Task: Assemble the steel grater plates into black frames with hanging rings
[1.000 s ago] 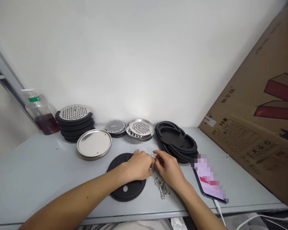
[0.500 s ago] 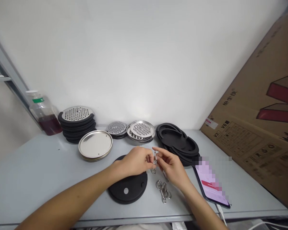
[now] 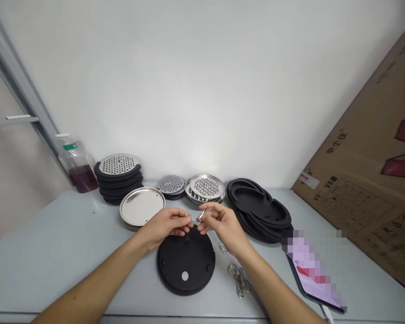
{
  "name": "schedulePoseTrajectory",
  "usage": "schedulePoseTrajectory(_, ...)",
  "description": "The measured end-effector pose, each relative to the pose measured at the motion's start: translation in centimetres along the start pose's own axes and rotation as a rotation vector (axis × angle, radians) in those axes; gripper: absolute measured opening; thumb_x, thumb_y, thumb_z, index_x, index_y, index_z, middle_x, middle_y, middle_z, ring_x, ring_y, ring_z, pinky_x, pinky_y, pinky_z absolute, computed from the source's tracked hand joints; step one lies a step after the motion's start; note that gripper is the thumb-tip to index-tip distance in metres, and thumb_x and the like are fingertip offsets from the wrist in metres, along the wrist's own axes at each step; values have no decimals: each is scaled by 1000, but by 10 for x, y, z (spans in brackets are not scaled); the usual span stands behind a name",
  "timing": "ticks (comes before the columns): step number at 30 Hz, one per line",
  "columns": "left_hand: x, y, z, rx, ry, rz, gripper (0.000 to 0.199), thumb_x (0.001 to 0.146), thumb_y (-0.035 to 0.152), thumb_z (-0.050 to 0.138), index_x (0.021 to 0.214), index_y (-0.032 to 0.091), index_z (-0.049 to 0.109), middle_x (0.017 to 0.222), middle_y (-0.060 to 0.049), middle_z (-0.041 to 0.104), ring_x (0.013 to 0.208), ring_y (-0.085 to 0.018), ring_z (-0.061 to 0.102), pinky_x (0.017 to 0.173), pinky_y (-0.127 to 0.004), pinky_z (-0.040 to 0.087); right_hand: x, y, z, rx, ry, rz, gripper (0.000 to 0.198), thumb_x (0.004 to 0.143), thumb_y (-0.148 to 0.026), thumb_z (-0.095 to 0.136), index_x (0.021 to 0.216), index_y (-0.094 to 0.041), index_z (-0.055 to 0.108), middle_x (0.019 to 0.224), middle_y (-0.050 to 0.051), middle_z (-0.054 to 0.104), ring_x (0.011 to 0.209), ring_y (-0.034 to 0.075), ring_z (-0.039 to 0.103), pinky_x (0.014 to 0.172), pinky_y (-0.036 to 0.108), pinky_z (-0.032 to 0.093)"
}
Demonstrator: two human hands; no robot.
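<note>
My left hand point(image 3: 170, 222) pinches a small metal ring point(image 3: 188, 215) between thumb and fingertips. Facing it, my right hand point(image 3: 221, 224) grips a narrow silver clip point(image 3: 201, 215), partly hidden by the fingers. A small gap separates the two hands. Below them lies a round black base point(image 3: 186, 258) with a pale round spot and small studs on its face. Several silver clips with rings point(image 3: 239, 280) lie in a bunch to the right of it, and a loose ring point(image 3: 222, 248) rests near my right wrist.
Behind are a stack of perforated discs in black holders point(image 3: 119, 184), shiny metal lids point(image 3: 142, 207), round grater plates point(image 3: 205, 186) and black rings point(image 3: 263, 207). A phone point(image 3: 313, 274) lies on the right, by a cardboard box point(image 3: 357, 180). A jar of dark liquid point(image 3: 83, 175) stands far left.
My hands have moved left over the far edge of the black base and drawn apart. The ring now shows in my left hand, the clip in my right. The view has shifted slightly.
</note>
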State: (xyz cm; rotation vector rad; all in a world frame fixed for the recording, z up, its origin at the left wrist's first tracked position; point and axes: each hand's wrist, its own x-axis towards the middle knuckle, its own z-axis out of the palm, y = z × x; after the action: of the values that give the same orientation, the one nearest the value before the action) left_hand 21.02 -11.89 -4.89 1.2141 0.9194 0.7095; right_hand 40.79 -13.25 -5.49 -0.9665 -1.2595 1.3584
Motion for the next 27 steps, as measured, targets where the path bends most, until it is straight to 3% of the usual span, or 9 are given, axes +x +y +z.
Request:
schedulePoseTrajectory(4, -3, -4, 3, -9, -7, 10, 26, 75, 34, 76, 90, 13, 71, 89, -7, 70, 80, -13, 63, 73, -23, 50, -6, 11, 0, 77, 14, 15, 24, 70, -27, 76, 87, -15, 64, 66, 0, 68, 64, 17, 69, 62, 29, 58)
schedulePoseTrajectory(13, -8, -5, 11, 44, 61, 132, 33, 74, 36, 77, 96, 12, 71, 88, -8, 72, 82, -18, 66, 77, -31, 53, -14, 12, 4, 6, -2, -65, 18, 67, -30, 82, 72, -16, 70, 67, 2, 70, 62, 13, 64, 61, 26, 52)
schedulePoseTrajectory(16, -7, -6, 11, 82, 107, 180, 30, 73, 36, 77, 91, 13, 72, 85, -7, 72, 78, -18, 67, 75, -31, 54, -16, 9, 5, -32, -6, -24, 21, 66, -32, 82, 77, -16, 73, 64, 3, 70, 59, 15, 64, 60, 27, 52)
schedulePoseTrajectory(20, -8, -7, 14, 295, 242, 318, 20, 76, 33, 74, 88, 17, 75, 86, -5, 75, 81, -20, 69, 79, -31, 55, -15, 7, 1, 10, -62, 57, 27, 71, -38, 78, 84, -14, 73, 68, 5, 72, 58, 14, 66, 61, 28, 54)
schedulePoseTrajectory(24, -11, -9, 19, 465, 300, 491, 14, 80, 29, 70, 89, 22, 78, 95, -4, 76, 89, -20, 70, 84, -30, 55, -14, 9, 1, -20, -63, 12, 31, 73, -37, 77, 93, -15, 71, 67, 2, 70, 58, 14, 65, 60, 28, 54)
schedulePoseTrajectory(27, -11, -10, 21, 442, 316, 484, 13, 79, 29, 71, 88, 22, 78, 94, -3, 77, 89, -20, 71, 84, -29, 55, -15, 10, 3, -100, -30, -24, 32, 72, -38, 77, 94, -14, 72, 64, 1, 68, 55, 13, 62, 55, 26, 53)
